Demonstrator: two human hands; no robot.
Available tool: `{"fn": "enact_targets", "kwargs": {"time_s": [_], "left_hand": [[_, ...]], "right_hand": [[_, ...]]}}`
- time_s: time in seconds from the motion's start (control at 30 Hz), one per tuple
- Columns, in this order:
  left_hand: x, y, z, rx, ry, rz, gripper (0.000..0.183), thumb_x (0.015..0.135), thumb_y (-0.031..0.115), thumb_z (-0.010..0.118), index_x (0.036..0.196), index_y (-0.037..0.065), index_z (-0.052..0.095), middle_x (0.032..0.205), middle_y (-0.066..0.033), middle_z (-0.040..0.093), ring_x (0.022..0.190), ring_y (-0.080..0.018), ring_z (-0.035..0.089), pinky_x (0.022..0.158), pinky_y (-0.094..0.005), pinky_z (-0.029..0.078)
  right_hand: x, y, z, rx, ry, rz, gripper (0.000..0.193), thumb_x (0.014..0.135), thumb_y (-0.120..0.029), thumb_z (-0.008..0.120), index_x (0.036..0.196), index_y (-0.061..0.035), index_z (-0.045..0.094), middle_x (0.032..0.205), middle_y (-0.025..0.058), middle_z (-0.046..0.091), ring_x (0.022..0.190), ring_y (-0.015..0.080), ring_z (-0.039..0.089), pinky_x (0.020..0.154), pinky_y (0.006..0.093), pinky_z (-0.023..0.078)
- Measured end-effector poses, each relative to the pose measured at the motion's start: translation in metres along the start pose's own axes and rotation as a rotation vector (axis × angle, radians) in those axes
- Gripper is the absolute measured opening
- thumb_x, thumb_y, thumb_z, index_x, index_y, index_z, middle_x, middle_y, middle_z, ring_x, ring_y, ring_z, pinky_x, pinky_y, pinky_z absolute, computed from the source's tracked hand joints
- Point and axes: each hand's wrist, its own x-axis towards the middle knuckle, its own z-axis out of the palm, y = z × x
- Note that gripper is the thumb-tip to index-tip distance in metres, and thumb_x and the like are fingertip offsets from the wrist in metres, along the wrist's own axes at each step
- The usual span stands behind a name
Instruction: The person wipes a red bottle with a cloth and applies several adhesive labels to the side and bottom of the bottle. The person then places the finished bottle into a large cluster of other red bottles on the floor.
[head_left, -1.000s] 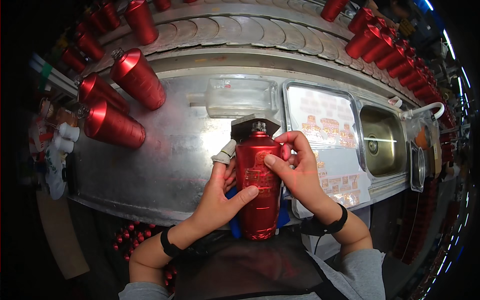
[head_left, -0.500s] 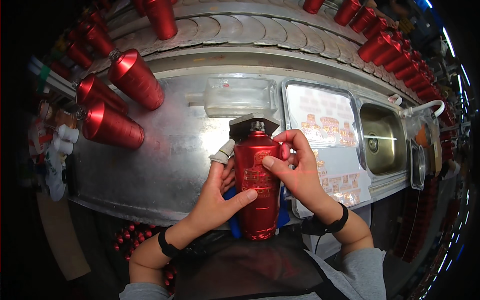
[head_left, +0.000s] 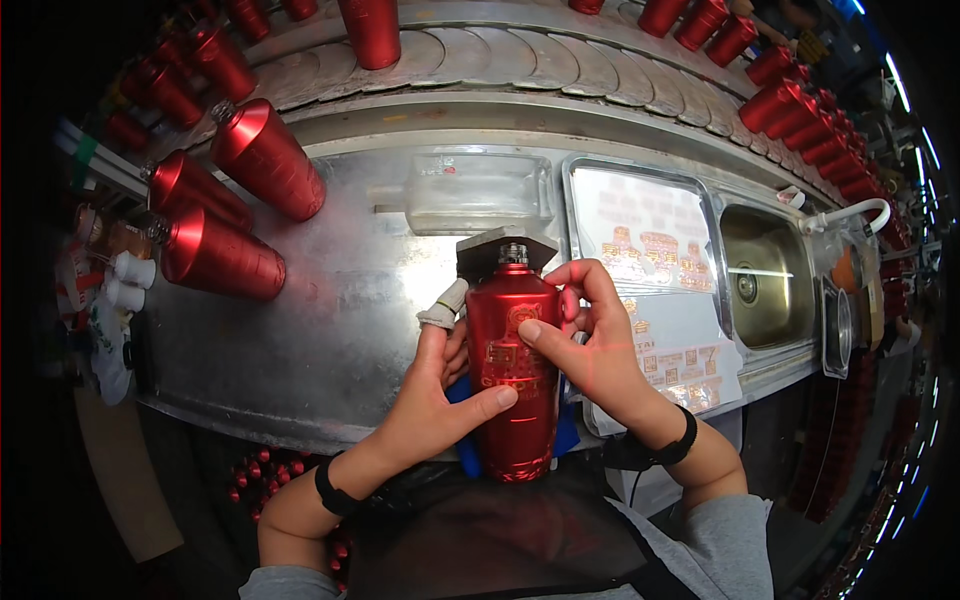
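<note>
A red metallic bottle (head_left: 513, 430) with a clear threaded neck and gold decoration stands nearly upright before me, between both hands. My left hand (head_left: 435, 385) is closed on its left side, thumb pressed to the front and the other fingers partly hidden at the side. A whitish cover wraps one fingertip of that hand. From the right, my right hand (head_left: 600, 345) grips the bottle with its thumb on the gold decoration. Something pink covers a fingertip of it. A dark angular block (head_left: 480, 250) sits behind the neck, and blue material (head_left: 565, 430) shows beside the base.
Three red bottles (head_left: 270, 160) stand on the steel counter (head_left: 330, 350) at left. A clear glass bottle (head_left: 480, 195) lies beyond my hands. Gold sticker sheets (head_left: 650, 215) fill a tray (head_left: 572, 200), beside a sink (head_left: 760, 285). A plated conveyor (head_left: 480, 60) carries more bottles behind.
Bottles on the conveyor have moved to the right. My right thumb and the held bottle have shifted very slightly; both hands keep their grip.
</note>
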Motion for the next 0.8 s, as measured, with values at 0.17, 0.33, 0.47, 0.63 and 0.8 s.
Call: {"fn": "enact_targets", "kwargs": {"time_s": [0.17, 0.33, 0.47, 0.63, 0.8], "left_hand": [[0.001, 0.005, 0.004, -0.045, -0.001, -0.016, 0.104, 0.084, 0.012, 0.075, 0.155, 0.007, -0.001, 0.154, -0.0205, 0.028, 0.139, -0.0264, 0.036, 0.113, -0.0402, 0.03], [0.002, 0.007, 0.004, -0.063, 0.001, -0.026, 0.103, 0.084, 0.014, 0.075, 0.154, 0.004, -0.001, 0.155, -0.0223, 0.024, 0.143, -0.0287, 0.03, 0.116, -0.0409, 0.025], [0.003, 0.004, 0.005, -0.069, 0.004, -0.022, 0.102, 0.085, 0.014, 0.075, 0.154, 0.004, 0.0, 0.155, -0.0224, 0.024, 0.143, -0.0286, 0.031, 0.116, -0.0408, 0.026], [0.004, 0.003, 0.006, -0.08, 0.02, -0.012, 0.101, 0.085, 0.014, 0.075, 0.154, 0.004, 0.001, 0.154, -0.0224, 0.026, 0.142, -0.0282, 0.033, 0.116, -0.0407, 0.026], [0.005, 0.006, 0.009, -0.09, 0.035, -0.017, 0.097, 0.085, 0.014, 0.074, 0.153, 0.002, 0.005, 0.151, -0.0214, 0.031, 0.14, -0.0274, 0.036, 0.115, -0.0405, 0.028]], "right_hand": [[0.001, 0.002, -0.001, -0.004, -0.015, -0.011, 0.049, 0.079, -0.019, 0.081, 0.112, -0.0048, 0.048, 0.085, -0.0014, 0.043, 0.07, 0.0032, 0.046, 0.059, 0.0193, 0.041], [0.002, 0.001, 0.0, 0.033, -0.017, 0.005, 0.047, 0.081, -0.019, 0.08, 0.111, -0.0043, 0.048, 0.086, -0.0008, 0.045, 0.07, 0.003, 0.045, 0.058, 0.0193, 0.041], [0.003, 0.002, 0.001, 0.029, -0.002, -0.001, 0.045, 0.082, -0.02, 0.08, 0.109, -0.0039, 0.048, 0.081, -0.0018, 0.046, 0.069, 0.0026, 0.044, 0.058, 0.0191, 0.04], [0.005, 0.01, 0.001, -0.035, 0.04, -0.041, 0.042, 0.082, -0.025, 0.079, 0.105, -0.004, 0.051, 0.077, -0.0029, 0.043, 0.067, 0.0046, 0.039, 0.056, 0.0215, 0.036], [0.008, 0.013, 0.002, -0.101, 0.076, -0.059, 0.041, 0.082, -0.028, 0.079, 0.102, -0.0043, 0.052, 0.075, -0.0031, 0.041, 0.067, 0.007, 0.036, 0.056, 0.0242, 0.034]]}}
